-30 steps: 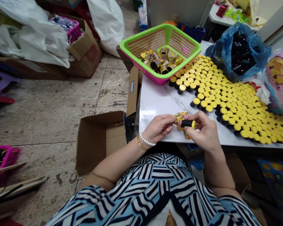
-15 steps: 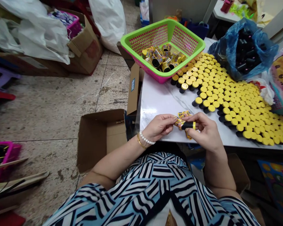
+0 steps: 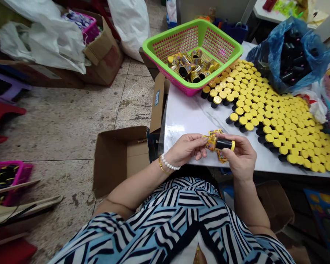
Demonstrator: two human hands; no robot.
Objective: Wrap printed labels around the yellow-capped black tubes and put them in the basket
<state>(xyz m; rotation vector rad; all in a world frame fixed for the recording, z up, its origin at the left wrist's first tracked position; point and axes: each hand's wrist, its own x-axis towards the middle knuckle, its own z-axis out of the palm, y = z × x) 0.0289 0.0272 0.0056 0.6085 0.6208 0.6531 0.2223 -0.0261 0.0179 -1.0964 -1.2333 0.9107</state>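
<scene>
Over the table's near edge, my right hand (image 3: 243,154) is closed around a small black tube (image 3: 224,144) with a yellow cap, lying sideways with the cap to the right. At its other end is a yellow printed plastic sleeve (image 3: 210,143), which my left hand (image 3: 188,148) pinches between thumb and fingers. The sleeve meets the tube's left end; how far it goes over it I cannot tell. More flat printed sleeves (image 3: 222,157) lie on the table beneath my hands. Beyond them, many yellow-capped black tubes (image 3: 275,117) stand packed together.
A green and pink basket (image 3: 194,86) holding sleeved tubes sits at the far left of the white table (image 3: 181,117). A blue bag (image 3: 272,58) of black tubes stands behind the standing ones. An open cardboard box (image 3: 110,165) is left of the table.
The tube in my right hand has shifted slightly right and now shows more of its black side. The sleeve looks wider open at the tube's end. The view has shifted slightly.
</scene>
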